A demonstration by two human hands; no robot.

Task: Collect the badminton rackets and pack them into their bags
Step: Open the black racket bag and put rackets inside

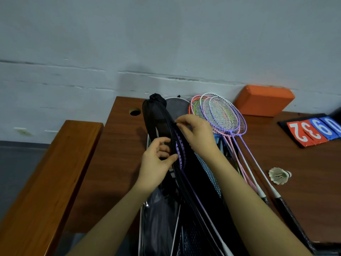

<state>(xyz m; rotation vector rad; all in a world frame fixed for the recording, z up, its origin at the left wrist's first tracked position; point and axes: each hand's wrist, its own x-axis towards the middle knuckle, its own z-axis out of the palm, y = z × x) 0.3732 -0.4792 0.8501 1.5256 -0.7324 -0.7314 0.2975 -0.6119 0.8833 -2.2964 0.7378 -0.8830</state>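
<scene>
The left grip held the black racket bag by its open edge, a purple racket (only its frame showing) tucked inside just right of it. The right grip pinched the zipper above; loose rackets lay further right on the tabletop.

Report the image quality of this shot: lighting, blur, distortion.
Head view: dim, flat, bluish light; soft shadow on the wall behind the bag; wide-angle bending curves the table edges; overall softness, and the bag's black fabric loses detail.
</scene>
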